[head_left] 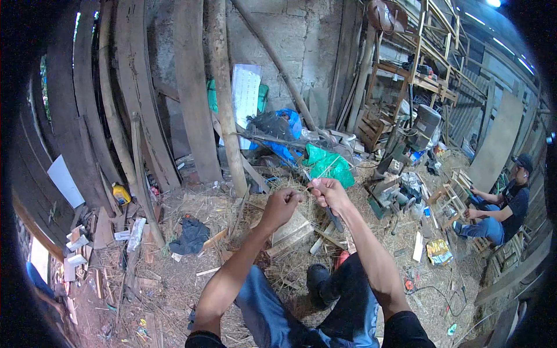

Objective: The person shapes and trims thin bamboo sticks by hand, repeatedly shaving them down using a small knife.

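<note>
Both my hands are raised in front of my knees, close together. My left hand (282,206) is closed in a pinch, and a thin pale strip (304,190) seems to run from its fingertips towards the other hand. Closed as well, my right hand (328,192) has its thumb pointing up and left. From below its palm juts a dark, narrow, knife-like tool (334,220), whose upper part is hidden by the fingers. A pale wooden block (291,229) lies below and between my hands.
Straw and wood scraps cover the floor. A dark cloth (190,236) lies left, green plastic (329,165) beyond my hands. A wooden pole (230,127) stands ahead. At right a seated person (506,203) works beside a wooden frame (450,204); a cable (444,290) lies nearer.
</note>
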Demonstrator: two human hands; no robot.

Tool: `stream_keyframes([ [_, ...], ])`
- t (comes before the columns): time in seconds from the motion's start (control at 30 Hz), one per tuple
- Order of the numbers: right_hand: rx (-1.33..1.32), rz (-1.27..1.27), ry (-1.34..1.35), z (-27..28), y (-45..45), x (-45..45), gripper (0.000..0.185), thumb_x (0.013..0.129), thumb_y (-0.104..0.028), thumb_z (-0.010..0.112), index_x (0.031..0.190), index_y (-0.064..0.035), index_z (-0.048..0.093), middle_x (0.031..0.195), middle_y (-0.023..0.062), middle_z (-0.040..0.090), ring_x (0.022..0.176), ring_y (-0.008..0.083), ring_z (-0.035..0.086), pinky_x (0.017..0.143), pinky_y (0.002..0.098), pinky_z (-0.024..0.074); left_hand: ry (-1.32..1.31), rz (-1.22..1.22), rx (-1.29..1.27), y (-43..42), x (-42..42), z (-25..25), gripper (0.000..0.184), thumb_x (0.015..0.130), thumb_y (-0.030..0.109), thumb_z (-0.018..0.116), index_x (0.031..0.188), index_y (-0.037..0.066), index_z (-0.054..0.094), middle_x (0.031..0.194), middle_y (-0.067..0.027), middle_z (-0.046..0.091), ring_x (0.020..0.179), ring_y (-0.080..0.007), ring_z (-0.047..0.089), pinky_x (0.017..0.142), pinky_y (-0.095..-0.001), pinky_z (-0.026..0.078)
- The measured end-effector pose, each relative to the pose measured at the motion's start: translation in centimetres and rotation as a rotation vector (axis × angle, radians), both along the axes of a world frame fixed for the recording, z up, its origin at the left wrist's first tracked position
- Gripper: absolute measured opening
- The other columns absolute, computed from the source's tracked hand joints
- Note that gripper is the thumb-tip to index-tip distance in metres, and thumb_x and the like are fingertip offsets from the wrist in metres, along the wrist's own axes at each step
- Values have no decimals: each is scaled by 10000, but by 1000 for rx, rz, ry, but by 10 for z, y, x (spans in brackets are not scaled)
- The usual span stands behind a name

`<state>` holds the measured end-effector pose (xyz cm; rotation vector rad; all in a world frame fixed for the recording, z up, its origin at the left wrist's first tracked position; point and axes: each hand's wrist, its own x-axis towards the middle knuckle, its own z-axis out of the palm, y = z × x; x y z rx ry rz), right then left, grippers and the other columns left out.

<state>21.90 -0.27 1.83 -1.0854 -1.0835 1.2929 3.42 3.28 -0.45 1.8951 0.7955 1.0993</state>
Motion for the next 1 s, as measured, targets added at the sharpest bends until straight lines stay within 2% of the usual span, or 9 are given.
stream_keyframes([
  [0.07, 23, -74, -69, 2, 1, -5, 181, 940, -210, 526, 907, -42, 586, 633, -37, 488, 453, 29, 348, 390, 184, 238, -4, -53, -130, 10, 2, -6, 198, 860, 194, 575, 850, 17, 663, 700, -15, 610, 614, -103, 526, 575, -269, 425],
  [0.2, 58, 22, -83, -10, 1, -16, 187, 934, -227, 542, 888, -47, 554, 631, -28, 489, 439, 30, 355, 379, 182, 242, -7, -174, -417, 26, 4, -3, 215, 873, 211, 579, 860, 7, 643, 727, -10, 609, 659, -92, 531, 605, -231, 421],
  [0.33, -19, 59, -74, -11, 8, -4, 147, 929, -203, 549, 867, -70, 556, 646, -29, 516, 440, 32, 367, 381, 192, 239, -89, -133, -250, 22, 13, -18, 184, 862, 184, 572, 816, 26, 654, 666, -11, 578, 593, -71, 490, 547, -244, 399],
  [0.53, 46, 34, -247, -26, 33, 27, 199, 921, -239, 560, 878, -49, 603, 627, -30, 519, 445, 45, 382, 398, 203, 266, -44, -99, -276, 17, 21, -8, 202, 887, 186, 572, 908, -2, 644, 742, -8, 603, 675, -70, 512, 626, -225, 422],
  [0.6, 118, -259, -57, -32, 46, 59, 226, 918, -267, 564, 897, -47, 609, 631, -36, 509, 453, 43, 379, 402, 209, 262, 200, -51, -191, 15, 15, -7, 213, 892, 191, 570, 939, -4, 642, 779, -11, 618, 712, -78, 527, 661, -235, 432],
  [0.73, 105, -226, 111, -43, 41, 86, 231, 924, -274, 553, 914, -50, 607, 642, -41, 497, 459, 38, 365, 404, 209, 256, 117, -56, -222, 0, 19, -11, 151, 876, 136, 561, 888, 7, 639, 782, -51, 642, 707, -121, 572, 650, -282, 451],
  [0.87, 167, -194, 244, -53, 31, 79, 246, 927, -260, 550, 1025, -41, 605, 644, -41, 479, 460, 32, 353, 403, 200, 252, 147, -9, -106, 11, 33, -30, 174, 894, 151, 548, 899, 4, 641, 792, -67, 644, 747, -155, 582, 716, -290, 449],
  [0.93, 181, -141, 269, -54, 30, 87, 260, 928, -263, 550, 1032, -32, 608, 646, -37, 495, 464, 32, 363, 406, 197, 262, 311, -15, -4, 7, 33, -24, 181, 897, 160, 546, 876, 6, 640, 782, -52, 631, 719, -139, 561, 715, -286, 441],
  [1.0, 193, -136, 278, -53, 27, 90, 254, 929, -250, 546, 1033, -28, 614, 652, -33, 509, 469, 30, 370, 408, 194, 268, 395, -41, -147, 8, 41, -15, 196, 902, 166, 544, 838, 1, 630, 753, -34, 608, 681, -121, 541, 688, -287, 438],
])
